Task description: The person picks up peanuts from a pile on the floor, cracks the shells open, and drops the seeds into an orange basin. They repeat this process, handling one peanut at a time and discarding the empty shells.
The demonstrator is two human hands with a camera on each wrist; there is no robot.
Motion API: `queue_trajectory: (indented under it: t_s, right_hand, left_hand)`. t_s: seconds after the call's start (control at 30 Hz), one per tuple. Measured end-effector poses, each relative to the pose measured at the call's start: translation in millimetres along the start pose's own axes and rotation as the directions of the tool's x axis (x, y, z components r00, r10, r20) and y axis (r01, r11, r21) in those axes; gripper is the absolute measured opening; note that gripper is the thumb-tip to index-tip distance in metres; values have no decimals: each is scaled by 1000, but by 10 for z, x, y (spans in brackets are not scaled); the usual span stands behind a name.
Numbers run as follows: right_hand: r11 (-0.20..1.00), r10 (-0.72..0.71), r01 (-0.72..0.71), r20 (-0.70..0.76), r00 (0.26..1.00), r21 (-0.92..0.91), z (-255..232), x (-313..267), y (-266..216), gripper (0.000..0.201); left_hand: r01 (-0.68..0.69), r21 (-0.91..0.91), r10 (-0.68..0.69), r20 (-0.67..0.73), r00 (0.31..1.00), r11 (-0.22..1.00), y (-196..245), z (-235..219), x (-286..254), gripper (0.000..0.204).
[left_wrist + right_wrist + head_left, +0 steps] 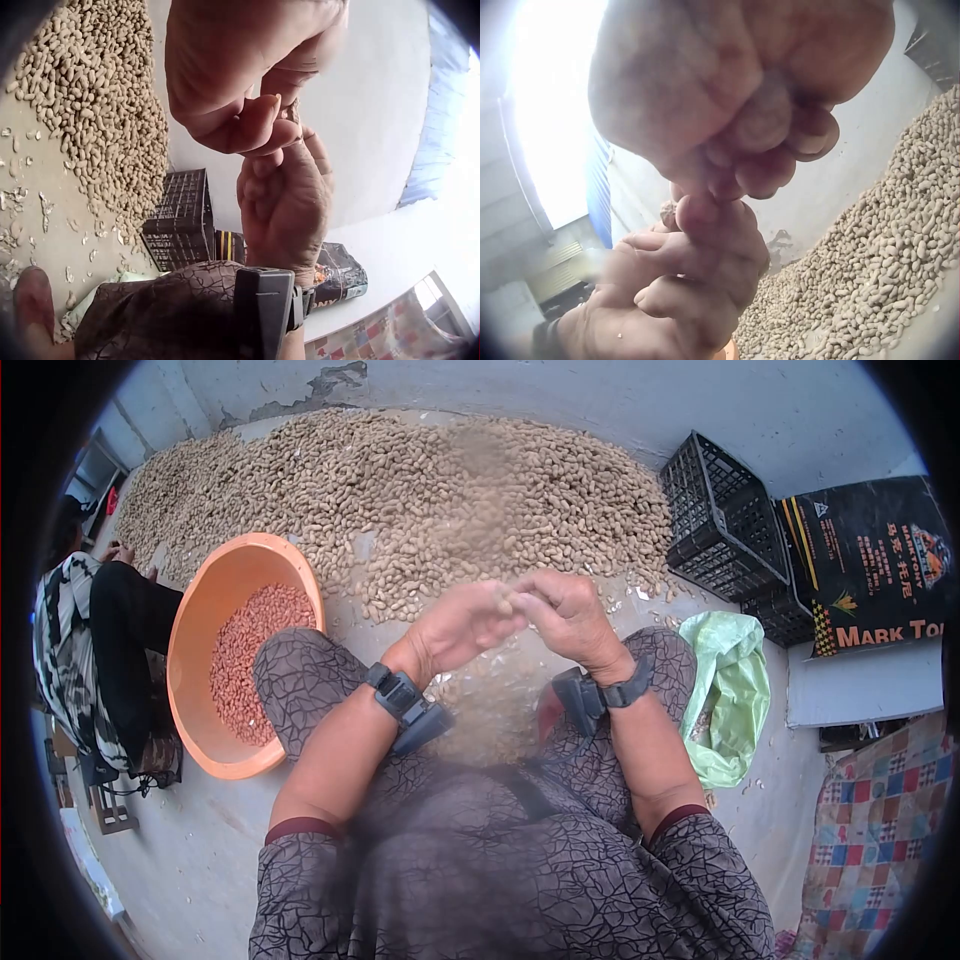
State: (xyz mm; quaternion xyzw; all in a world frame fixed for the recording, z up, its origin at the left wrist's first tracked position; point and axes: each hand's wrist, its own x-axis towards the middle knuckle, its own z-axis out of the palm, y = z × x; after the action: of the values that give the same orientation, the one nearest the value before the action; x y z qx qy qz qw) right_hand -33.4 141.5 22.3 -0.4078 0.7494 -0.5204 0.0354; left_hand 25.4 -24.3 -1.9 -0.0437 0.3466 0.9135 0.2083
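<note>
Both hands meet in front of the body, fingertips touching, in the head view. A peanut pod point(505, 603) is pinched between them; the left wrist view shows a bit of brown shell point(291, 112) at the fingertips, and the right wrist view a piece of pod point(669, 214). The left hand point(462, 626) curls its fingers and thumb at the pod. The right hand point(570, 617) has thumb and forefinger pressed on it from the other side, its other fingers curled in. A large heap of unshelled peanuts point(400, 490) lies on the floor beyond.
An orange basin point(188, 660) of red kernels point(250, 660) stands at the left, near another seated person point(100, 650). Black crates point(715, 520), a printed black box point(870, 560) and a green bag point(728, 660) are at the right. Shell bits lie between the legs.
</note>
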Motion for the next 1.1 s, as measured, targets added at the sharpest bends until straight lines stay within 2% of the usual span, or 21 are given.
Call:
queue_trajectory:
  t_s: [0.07,0.2,0.27,0.3,0.33,0.37,0.43,0.47,0.53,0.57,0.63,0.7,0.73,0.83,0.97,1.03,1.07,1.1]
  right_hand:
    - [1000,-5,5,-6,1000,3,5,11,-11,7]
    - [999,14,-12,-47,999,34,-7,16,-88,7]
    - [998,34,-30,-68,997,59,-49,19,-79,8]
    - [984,150,-153,37,988,89,-108,28,-33,11]
    - [955,259,-275,144,955,107,-147,31,-8,15]
    - [955,259,-275,143,955,108,-160,26,1,15]
    - [861,457,-507,378,805,39,-171,3,5,25]
    - [859,461,-510,373,805,40,-182,-3,3,25]
    - [939,302,-335,291,908,73,-207,22,-9,35]
    - [939,303,-337,292,907,74,-209,34,-20,35]
    - [719,539,-617,304,786,320,-195,59,-44,34]
    - [683,553,-628,297,778,373,-122,47,-65,37]
    - [645,566,-637,296,770,423,-91,46,-76,41]
    - [648,589,-655,291,754,389,-86,84,-152,42]
    - [622,625,-692,300,721,367,-26,96,-244,44]
    - [463,642,-745,397,656,481,-25,81,-98,47]
    - [465,641,-744,397,657,480,-41,68,39,47]
    - [287,575,-692,459,677,662,-66,79,131,46]
  left_hand:
    - [-44,-1,44,-16,999,999,4,38,-2,17]
    - [-44,49,48,-74,996,998,12,48,3,16]
    - [-37,141,78,-296,952,989,-1,-79,59,16]
    - [-36,140,77,-296,952,989,23,-108,49,16]
    - [-131,127,164,-307,937,983,53,-142,30,15]
    - [-224,116,250,-320,914,968,79,-168,20,15]
    - [-254,112,276,-295,915,961,147,-120,-24,17]
    - [-229,149,261,-250,932,962,176,-85,-50,19]
    - [-208,183,245,-206,947,961,192,3,-88,20]
    - [-180,211,215,-152,965,961,159,68,-102,21]
    - [-153,241,181,-96,979,958,80,180,-112,22]
    - [-102,438,168,-115,979,893,22,257,-107,24]
    - [-153,421,195,-60,979,894,-27,209,-61,26]
    - [-183,473,228,-39,973,862,-2,336,-102,25]
    - [-176,574,270,-81,960,799,-77,255,-8,19]
    - [-202,510,291,-100,951,836,-91,154,34,14]
    - [-204,510,293,-100,951,835,-79,140,30,14]
    - [-198,396,277,-154,948,897,-59,148,16,12]
